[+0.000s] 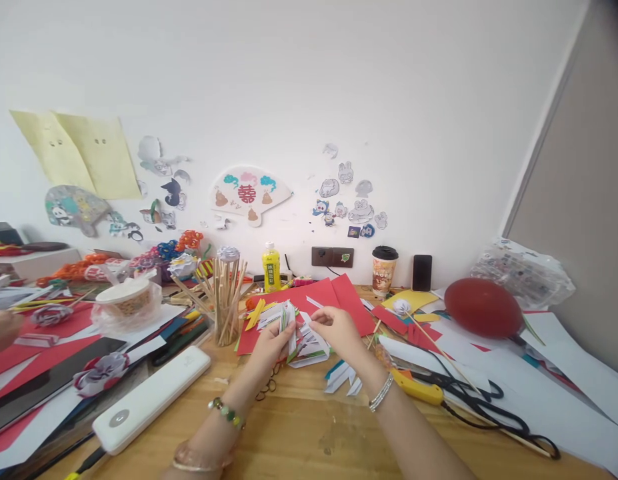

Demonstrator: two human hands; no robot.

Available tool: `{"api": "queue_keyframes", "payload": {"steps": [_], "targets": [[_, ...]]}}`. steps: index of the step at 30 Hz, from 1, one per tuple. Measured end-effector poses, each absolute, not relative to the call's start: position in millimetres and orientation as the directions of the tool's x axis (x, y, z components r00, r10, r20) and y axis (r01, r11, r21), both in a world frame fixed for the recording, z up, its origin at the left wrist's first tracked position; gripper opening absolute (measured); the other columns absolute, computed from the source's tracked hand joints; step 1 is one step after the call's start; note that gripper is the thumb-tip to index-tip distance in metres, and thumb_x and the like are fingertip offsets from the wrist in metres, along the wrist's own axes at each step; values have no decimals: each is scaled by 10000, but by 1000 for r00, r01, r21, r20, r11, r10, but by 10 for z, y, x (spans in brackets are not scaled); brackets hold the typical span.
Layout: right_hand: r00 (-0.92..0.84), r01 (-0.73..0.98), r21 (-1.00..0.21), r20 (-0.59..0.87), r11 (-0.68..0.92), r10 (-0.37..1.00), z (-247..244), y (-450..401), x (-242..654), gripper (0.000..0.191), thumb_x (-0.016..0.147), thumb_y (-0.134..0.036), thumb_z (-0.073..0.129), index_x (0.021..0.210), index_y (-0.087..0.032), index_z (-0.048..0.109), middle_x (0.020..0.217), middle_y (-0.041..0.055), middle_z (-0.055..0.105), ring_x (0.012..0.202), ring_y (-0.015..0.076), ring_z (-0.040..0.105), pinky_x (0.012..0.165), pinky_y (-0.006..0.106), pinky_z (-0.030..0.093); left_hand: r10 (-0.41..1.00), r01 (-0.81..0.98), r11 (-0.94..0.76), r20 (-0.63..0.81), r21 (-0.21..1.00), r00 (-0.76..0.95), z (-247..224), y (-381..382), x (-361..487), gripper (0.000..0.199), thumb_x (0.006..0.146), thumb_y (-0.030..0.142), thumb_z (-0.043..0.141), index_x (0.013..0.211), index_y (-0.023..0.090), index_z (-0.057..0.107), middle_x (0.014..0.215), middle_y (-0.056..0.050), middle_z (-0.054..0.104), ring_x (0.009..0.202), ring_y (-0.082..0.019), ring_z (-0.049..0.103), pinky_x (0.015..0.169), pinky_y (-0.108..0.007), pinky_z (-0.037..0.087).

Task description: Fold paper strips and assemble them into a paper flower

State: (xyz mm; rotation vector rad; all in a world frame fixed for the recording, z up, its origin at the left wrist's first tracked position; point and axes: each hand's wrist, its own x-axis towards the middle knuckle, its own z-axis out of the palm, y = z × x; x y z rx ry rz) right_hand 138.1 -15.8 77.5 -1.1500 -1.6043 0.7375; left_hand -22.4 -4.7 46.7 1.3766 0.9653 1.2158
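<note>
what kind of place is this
Probably a paper-craft workspace, perhaps in a home or small studio: folded paper strips are in the left hand, a clear holder of wooden sticks stands on the table, and black-handled scissors lie at the right.

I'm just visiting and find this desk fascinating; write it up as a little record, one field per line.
left hand: holds a bundle of folded paper strips; hand
right hand: raised beside the bundle, fingers at a thin pale strip; hand
beneath the strips: red paper
left of the hands: wooden sticks upright in a clear holder, white power bank
right of the hands: yellow-handled tool, black scissors, red balloon
against the wall: yellow-labelled bottle, lidded cup, dark phone
</note>
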Motion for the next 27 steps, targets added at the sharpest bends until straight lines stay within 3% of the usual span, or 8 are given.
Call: {"api": "queue_keyframes", "payload": {"steps": [4, 12, 18, 27], "targets": [[-41, 300, -874, 389, 382, 920, 849, -207, 1347, 55, 662, -192, 579, 677, -163, 624, 686, 30, 669, 674, 172, 622, 650, 282, 476, 945, -87, -137, 157, 987, 286, 436, -85, -179, 449, 668, 585, 593, 651, 139, 546, 354, 89, 374, 305, -33, 231, 356, -184, 141], [-46, 358, -853, 391, 380, 919, 932, -314, 1307, 62, 663, -169, 540, 638, -169, 597, 642, 9, 646, 636, 151, 604, 595, 252, 454, 918, -134, -152, 190, 979, 347, 395, -83, -186, 429, 701, 556, 584, 628, 137, 522, 383, 82, 392, 319, -26, 237, 367, -187, 137], [-21, 373, -857, 376, 356, 926, 1085, -404, 1327, 53, 643, -164, 533, 606, -167, 570, 614, -2, 622, 606, 137, 582, 567, 236, 438, 880, -275, -95, 210, 957, 427, 409, -152, -186, 402, 722, 538, 576, 763, 139, 543, 546, 58, 507, 351, -9, 244, 425, -186, 251], [-64, 395, -848, 359, 354, 931, 1232, -553, 1302, 72, 617, -128, 512, 576, -168, 556, 577, -19, 593, 571, 119, 543, 509, 210, 394, 834, -333, -81, 247, 939, 493, 429, -175, -210, 428, 712, 553, 586, 795, 135, 557, 569, 48, 499, 381, -15, 259, 437, -183, 223]]}}
